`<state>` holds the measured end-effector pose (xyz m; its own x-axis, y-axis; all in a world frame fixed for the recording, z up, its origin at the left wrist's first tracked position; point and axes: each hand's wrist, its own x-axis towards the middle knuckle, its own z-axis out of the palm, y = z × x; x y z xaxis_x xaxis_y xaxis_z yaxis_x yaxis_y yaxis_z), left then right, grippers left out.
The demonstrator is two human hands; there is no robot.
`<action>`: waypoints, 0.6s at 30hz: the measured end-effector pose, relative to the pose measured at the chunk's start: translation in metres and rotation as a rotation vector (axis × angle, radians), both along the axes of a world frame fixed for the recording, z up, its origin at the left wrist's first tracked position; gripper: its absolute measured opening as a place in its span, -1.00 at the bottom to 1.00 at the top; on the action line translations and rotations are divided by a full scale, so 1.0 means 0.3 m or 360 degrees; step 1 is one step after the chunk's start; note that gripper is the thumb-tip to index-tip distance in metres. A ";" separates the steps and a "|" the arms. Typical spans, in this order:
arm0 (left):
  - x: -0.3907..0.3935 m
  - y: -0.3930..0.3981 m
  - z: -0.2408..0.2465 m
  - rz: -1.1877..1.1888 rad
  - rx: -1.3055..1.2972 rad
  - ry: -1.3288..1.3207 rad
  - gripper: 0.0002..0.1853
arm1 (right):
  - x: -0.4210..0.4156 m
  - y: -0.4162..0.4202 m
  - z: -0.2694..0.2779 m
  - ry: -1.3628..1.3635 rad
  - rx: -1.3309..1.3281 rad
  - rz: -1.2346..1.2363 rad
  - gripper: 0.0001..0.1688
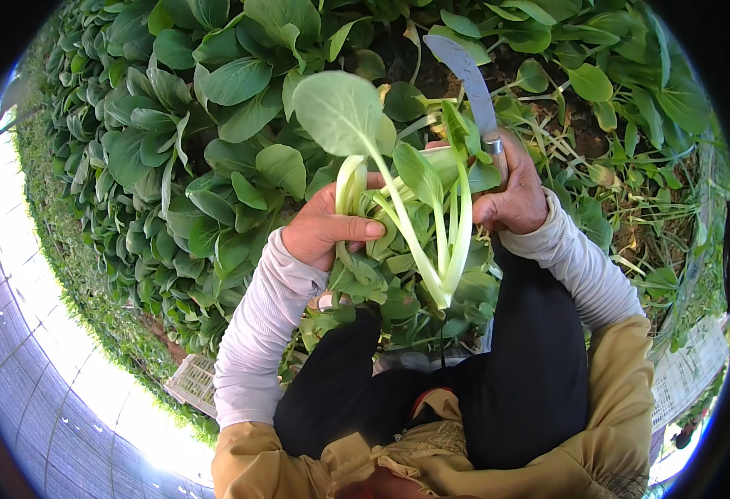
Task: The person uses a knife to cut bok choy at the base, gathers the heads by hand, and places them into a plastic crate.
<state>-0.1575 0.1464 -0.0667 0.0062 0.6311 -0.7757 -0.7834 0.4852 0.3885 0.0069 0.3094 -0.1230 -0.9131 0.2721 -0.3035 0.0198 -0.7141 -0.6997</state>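
My left hand [330, 226] grips the pale green stalks of a head of bok choy [439, 165], thumb across the near side. In my right hand [517, 190] is a curved harvesting knife [468, 72] with a metal collar and a wooden handle. Its blade points up and away from me, and the right fingers are beside the bok choy, partly hidden by leaves. A loose cluster of leaf stalks [446, 271] is in front of the head, base end downward; I cannot tell whether a hand holds it.
Dense growing bok choy [240, 87] spreads ahead and left. Cut stems and yellowed leaves [564, 140] litter soil on the right. More greens [402, 299] lie between my knees. Plastic crates [193, 380] stand behind left and, as a white crate [692, 368], behind right.
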 end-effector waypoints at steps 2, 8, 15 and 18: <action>0.019 -0.022 -0.054 -0.0057 -0.0032 0.0321 -0.48 | -0.027 -0.003 -0.008 -0.0099 -0.0180 0.0011 -0.37; 0.029 -0.089 -0.090 -0.0530 -0.0231 0.1778 -0.36 | -0.039 -0.053 -0.141 -0.0678 -0.0646 -0.0024 -0.78; 0.000 -0.087 0.143 -0.0175 -0.0164 0.2555 -0.46 | -0.027 -0.036 -0.254 -0.0869 -0.0241 -0.0068 -0.80; 0.026 0.006 0.210 -0.0758 0.0417 0.3051 -0.55 | -0.055 -0.063 -0.269 -0.0816 -0.0211 0.0049 -0.74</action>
<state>-0.1498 0.1481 -0.0036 -0.3989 0.9091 0.1202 0.8175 0.2931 0.4957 -0.0095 0.2905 -0.2038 -0.6452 0.1766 -0.7433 0.3581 -0.7895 -0.4984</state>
